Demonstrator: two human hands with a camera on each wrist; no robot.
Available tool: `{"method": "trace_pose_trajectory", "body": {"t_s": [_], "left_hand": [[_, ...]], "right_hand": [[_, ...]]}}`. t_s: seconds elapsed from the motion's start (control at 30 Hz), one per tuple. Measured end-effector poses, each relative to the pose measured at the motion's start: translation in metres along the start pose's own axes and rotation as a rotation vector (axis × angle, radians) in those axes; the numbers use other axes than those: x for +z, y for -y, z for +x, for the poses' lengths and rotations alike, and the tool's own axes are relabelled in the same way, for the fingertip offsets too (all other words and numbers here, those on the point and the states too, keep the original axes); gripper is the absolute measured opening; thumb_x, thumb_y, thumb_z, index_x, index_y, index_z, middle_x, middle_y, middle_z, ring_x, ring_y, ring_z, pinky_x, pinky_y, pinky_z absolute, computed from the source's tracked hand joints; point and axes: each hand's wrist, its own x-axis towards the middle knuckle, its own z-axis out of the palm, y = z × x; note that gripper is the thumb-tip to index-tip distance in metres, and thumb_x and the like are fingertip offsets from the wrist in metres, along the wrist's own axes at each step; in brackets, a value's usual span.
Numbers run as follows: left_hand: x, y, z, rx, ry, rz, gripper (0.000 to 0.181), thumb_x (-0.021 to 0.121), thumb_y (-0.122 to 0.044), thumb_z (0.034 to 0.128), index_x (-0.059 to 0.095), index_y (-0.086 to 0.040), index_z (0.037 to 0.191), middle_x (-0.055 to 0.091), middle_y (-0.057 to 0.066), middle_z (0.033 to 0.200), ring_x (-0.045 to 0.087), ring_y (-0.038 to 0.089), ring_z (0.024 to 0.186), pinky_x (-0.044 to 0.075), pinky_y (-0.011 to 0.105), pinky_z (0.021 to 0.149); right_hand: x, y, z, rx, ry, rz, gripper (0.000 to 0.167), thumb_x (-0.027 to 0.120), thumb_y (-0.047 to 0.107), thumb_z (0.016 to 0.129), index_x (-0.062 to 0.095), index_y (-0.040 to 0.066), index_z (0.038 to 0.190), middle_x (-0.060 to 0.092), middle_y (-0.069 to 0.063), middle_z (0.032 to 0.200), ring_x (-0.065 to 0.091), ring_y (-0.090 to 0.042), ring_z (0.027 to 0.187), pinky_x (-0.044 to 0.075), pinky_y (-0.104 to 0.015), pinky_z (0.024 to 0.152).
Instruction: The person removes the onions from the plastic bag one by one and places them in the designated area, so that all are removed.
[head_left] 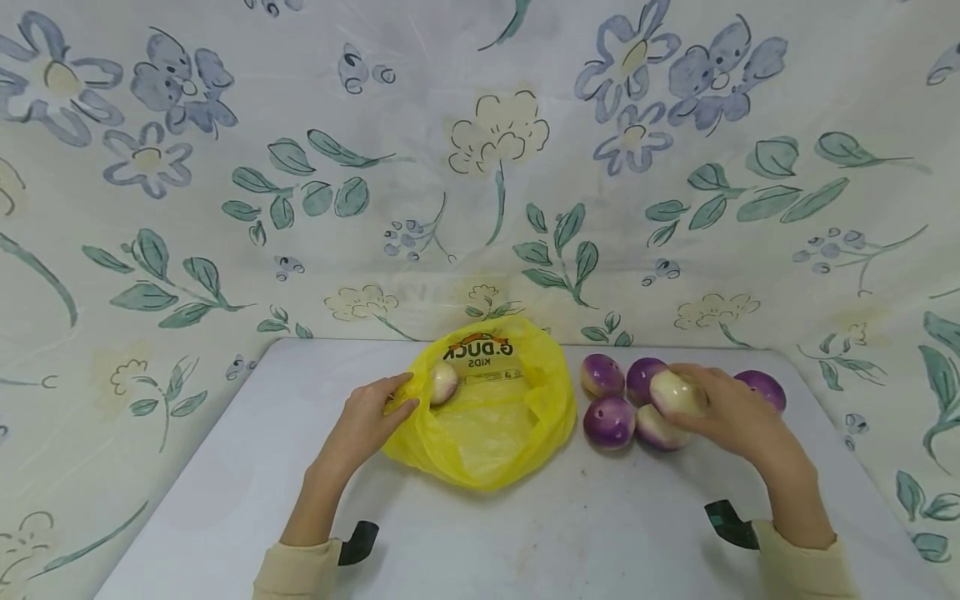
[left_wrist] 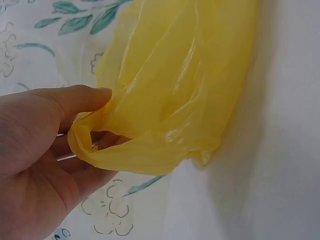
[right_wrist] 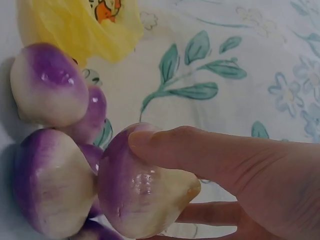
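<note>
A yellow plastic bag (head_left: 487, 450) lies with its mouth spread on the table, and one turnip (head_left: 444, 382) sits inside near its left edge. My left hand (head_left: 369, 419) pinches the bag's left rim between thumb and fingers; the left wrist view shows the bag's folded edge (left_wrist: 135, 155) there. On the right, my right hand (head_left: 723, 408) grips a purple-and-white turnip (right_wrist: 145, 185), thumb on its near side, above the other turnips. Close by are a purple turnip (head_left: 609, 422) and a paler one (head_left: 660, 429), partly hidden under the held turnip.
Behind these are two more turnips, one at the back left (head_left: 602, 376) and one partly covered (head_left: 645, 379). Another turnip (head_left: 761, 390) lies right of my right hand. The white table (head_left: 525, 542) meets a floral cloth (head_left: 450, 208) at its back edge.
</note>
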Motion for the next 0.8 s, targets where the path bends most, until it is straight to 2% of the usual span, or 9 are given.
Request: {"method": "trace_pose_trajectory", "body": {"t_s": [0.07, 0.23, 0.47, 0.63, 0.8], "left_hand": [[0.0, -0.001, 0.0, -0.001, 0.003, 0.002, 0.047, 0.067, -0.019, 0.0933, 0.056, 0.0, 0.135, 0.062, 0.021, 0.133, 0.061, 0.036, 0.12, 0.051, 0.05, 0.101], [0.0, -0.002, 0.0, -0.01, 0.007, 0.001, 0.047, 0.067, -0.018, 0.0934, 0.056, 0.0, 0.135, 0.061, 0.021, 0.133, 0.06, 0.036, 0.122, 0.051, 0.05, 0.101], [-0.001, -0.003, 0.0, -0.013, 0.008, 0.002, 0.047, 0.067, -0.017, 0.0933, 0.056, 0.001, 0.135, 0.061, 0.022, 0.133, 0.06, 0.036, 0.121, 0.051, 0.05, 0.101], [-0.001, -0.003, 0.0, -0.017, 0.011, 0.002, 0.047, 0.066, -0.017, 0.0935, 0.055, 0.0, 0.136, 0.06, 0.022, 0.134, 0.059, 0.037, 0.122, 0.051, 0.05, 0.101], [-0.002, -0.003, 0.0, -0.013, 0.019, 0.001, 0.047, 0.065, -0.018, 0.0944, 0.055, 0.0, 0.136, 0.06, 0.023, 0.135, 0.058, 0.037, 0.124, 0.05, 0.051, 0.102]], "right_hand": [[-0.003, -0.004, -0.001, 0.016, 0.004, -0.011, 0.073, 0.07, 0.054, 0.085, 0.051, 0.01, 0.14, 0.058, -0.027, 0.131, 0.057, -0.046, 0.116, 0.049, -0.062, 0.089], [-0.009, -0.013, -0.004, 0.027, 0.014, -0.024, 0.072, 0.072, 0.051, 0.084, 0.052, 0.009, 0.138, 0.06, -0.025, 0.131, 0.055, -0.048, 0.119, 0.046, -0.066, 0.091], [-0.013, -0.024, -0.008, 0.031, 0.064, -0.022, 0.07, 0.076, 0.044, 0.081, 0.053, 0.008, 0.136, 0.065, -0.024, 0.121, 0.06, -0.038, 0.104, 0.051, -0.058, 0.081], [-0.011, -0.034, -0.01, 0.053, 0.096, -0.03, 0.071, 0.078, 0.044, 0.079, 0.055, 0.005, 0.134, 0.065, -0.024, 0.119, 0.061, -0.037, 0.101, 0.051, -0.058, 0.079], [-0.012, -0.039, -0.012, 0.114, 0.156, -0.038, 0.075, 0.075, 0.048, 0.08, 0.053, 0.002, 0.135, 0.061, -0.028, 0.125, 0.058, -0.045, 0.108, 0.05, -0.063, 0.081]]}}
